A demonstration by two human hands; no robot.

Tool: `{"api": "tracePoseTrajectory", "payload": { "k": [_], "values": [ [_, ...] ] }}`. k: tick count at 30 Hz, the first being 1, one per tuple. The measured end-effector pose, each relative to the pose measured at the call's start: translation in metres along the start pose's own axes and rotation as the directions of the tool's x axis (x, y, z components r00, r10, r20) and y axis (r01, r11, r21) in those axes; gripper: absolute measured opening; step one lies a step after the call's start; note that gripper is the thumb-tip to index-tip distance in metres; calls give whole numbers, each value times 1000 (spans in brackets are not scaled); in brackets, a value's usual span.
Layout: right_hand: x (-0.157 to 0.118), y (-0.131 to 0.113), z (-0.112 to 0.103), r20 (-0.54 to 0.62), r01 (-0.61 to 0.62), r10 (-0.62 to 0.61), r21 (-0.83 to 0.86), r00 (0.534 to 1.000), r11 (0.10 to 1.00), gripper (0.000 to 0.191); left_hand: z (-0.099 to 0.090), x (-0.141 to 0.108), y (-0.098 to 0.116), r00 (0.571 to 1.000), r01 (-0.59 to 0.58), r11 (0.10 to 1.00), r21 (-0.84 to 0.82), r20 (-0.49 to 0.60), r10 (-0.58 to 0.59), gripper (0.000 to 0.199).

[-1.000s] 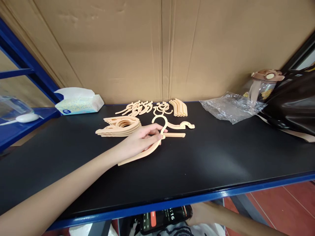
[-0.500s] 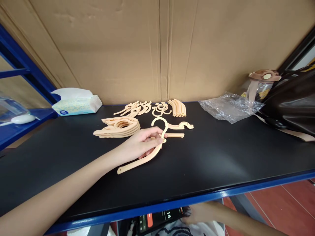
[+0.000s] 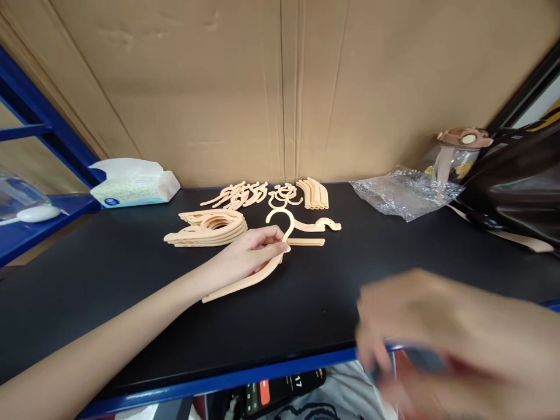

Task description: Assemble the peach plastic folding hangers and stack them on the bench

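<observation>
My left hand (image 3: 258,251) is closed on a peach plastic hanger piece (image 3: 245,283), a hook with one curved arm, just over the black table. Right of it lie a short curved piece (image 3: 317,226) and a straight bar (image 3: 306,241). Behind my left wrist is a stack of folded hangers (image 3: 205,229). Farther back are a pile of curved arms (image 3: 238,194), loose hooks (image 3: 285,193) and a bundle of arms (image 3: 313,193). My right hand (image 3: 394,326) is blurred by motion above the front edge; whether it holds anything is unclear.
A tissue pack (image 3: 135,185) stands at the back left, near a white spoon (image 3: 39,214). At the back right are a clear plastic bag (image 3: 405,192), a bottle (image 3: 461,154) and a dark bag (image 3: 520,181). A phone (image 3: 284,394) rests below the table edge.
My right hand has risen from beside the phone to above the table's front edge on the right. My left hand keeps its hold on the hanger piece, which has tilted slightly.
</observation>
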State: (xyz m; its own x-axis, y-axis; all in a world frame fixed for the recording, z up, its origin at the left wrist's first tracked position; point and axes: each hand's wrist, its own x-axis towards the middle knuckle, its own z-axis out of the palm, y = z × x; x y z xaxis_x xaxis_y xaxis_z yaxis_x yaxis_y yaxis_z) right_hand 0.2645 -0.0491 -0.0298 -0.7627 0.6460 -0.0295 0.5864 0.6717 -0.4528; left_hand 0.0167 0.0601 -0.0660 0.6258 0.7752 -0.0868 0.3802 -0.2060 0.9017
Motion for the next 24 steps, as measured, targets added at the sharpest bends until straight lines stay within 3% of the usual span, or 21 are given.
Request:
{"api": "tracePoseTrajectory", "payload": {
  "k": [2,3,5,8,13,19,24],
  "values": [
    [31,16,-22,-214,-9,-42,-228,976,974,24,-1,-1,-1,1000,-13,1000,7,-22,13,24],
    [47,27,-28,-254,-18,-75,-344,964,939,23,-2,-1,-1,999,-12,1000,16,-36,13,25],
    [76,50,-30,-244,-13,-117,-476,963,880,21,-4,-2,-1,999,7,1000,22,-51,-5,26],
    [101,82,-18,-221,69,-201,-490,954,869,26,-7,-3,-1,997,11,1000,6,-76,-11,28],
    [105,105,5,-319,48,-186,-394,929,918,34,-10,-1,-5,993,-44,999,-30,-108,41,30],
    [103,106,11,-358,14,-195,-450,913,893,27,-3,5,-12,989,24,972,-232,-136,-57,25],
    [105,101,12,-402,8,-255,-523,879,852,29,-1,6,-12,980,26,969,-245,-187,-73,22]
  ]
}}
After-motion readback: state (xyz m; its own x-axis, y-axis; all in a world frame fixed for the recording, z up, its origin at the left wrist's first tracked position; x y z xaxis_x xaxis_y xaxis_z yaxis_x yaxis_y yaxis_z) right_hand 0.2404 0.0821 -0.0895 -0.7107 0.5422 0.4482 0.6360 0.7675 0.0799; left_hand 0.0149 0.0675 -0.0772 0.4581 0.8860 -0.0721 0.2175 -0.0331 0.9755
